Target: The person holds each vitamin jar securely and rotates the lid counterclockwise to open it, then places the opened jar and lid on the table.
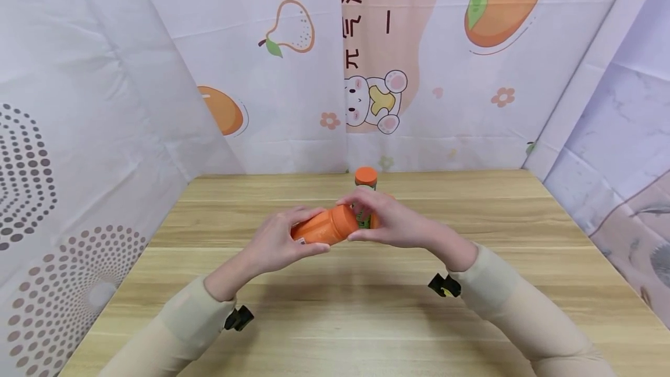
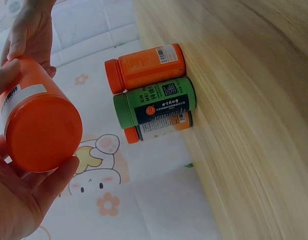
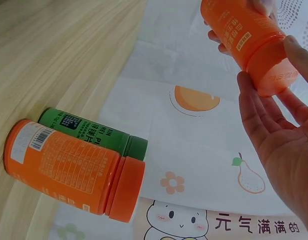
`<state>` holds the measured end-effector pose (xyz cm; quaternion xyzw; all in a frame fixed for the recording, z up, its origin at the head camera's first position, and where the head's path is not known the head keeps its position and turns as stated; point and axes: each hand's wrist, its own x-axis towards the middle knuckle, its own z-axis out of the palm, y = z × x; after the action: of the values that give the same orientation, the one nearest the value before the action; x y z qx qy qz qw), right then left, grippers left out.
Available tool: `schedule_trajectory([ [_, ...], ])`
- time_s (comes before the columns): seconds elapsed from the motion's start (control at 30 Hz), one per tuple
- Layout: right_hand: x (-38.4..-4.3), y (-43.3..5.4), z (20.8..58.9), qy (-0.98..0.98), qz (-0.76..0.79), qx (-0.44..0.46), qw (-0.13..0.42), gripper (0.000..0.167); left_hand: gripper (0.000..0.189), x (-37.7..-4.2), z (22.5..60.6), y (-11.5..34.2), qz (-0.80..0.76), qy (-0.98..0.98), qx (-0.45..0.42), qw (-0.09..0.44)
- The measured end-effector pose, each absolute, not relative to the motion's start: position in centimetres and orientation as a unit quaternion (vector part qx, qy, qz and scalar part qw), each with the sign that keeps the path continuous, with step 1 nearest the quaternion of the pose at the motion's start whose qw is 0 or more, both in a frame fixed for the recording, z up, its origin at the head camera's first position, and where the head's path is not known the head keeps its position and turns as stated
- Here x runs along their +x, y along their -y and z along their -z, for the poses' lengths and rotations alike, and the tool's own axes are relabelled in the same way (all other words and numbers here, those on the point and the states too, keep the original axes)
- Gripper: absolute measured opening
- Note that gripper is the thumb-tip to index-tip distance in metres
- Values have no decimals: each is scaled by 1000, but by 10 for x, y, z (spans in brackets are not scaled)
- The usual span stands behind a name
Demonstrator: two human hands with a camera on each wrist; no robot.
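Observation:
My left hand (image 1: 274, 240) grips the body of an orange supplement bottle (image 1: 316, 230), held tilted above the table. The thumb and fingers of my right hand (image 1: 392, 220) curl round the bottle's orange cap (image 1: 344, 221). In the left wrist view the round base of the held bottle (image 2: 43, 132) faces the camera, with a white label on its side. Pale print runs along its body in the right wrist view, and the cap (image 3: 271, 70) sits on the bottle. Whether the cap is turned loose, I cannot tell.
Behind my hands another orange bottle (image 2: 148, 67), a green bottle (image 2: 156, 102) and a third bottle with an orange cap (image 1: 366, 175) stand close together on the wooden table (image 1: 356, 319). Printed cloth (image 1: 293, 92) hangs behind the table and at both sides.

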<state>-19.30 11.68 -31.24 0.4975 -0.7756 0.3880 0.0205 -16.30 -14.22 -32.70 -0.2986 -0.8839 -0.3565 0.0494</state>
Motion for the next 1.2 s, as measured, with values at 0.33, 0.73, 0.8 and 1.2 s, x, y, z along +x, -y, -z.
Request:
schedule_trajectory([
  [0.33, -192, -119, 315, 779, -390, 490, 30, 56, 59, -164, 328, 141, 332, 896, -291, 59],
  [0.73, -190, -115, 312, 823, -396, 407, 15, 49, 57, -165, 327, 140, 331, 895, -291, 69],
  [0.8, -190, -114, 313, 827, -390, 405, 18, 47, 57, -165, 328, 140, 330, 895, -292, 71],
  [1.2, -191, -114, 316, 817, -387, 426, 37, 45, 57, -165, 330, 141, 330, 893, -296, 80],
])
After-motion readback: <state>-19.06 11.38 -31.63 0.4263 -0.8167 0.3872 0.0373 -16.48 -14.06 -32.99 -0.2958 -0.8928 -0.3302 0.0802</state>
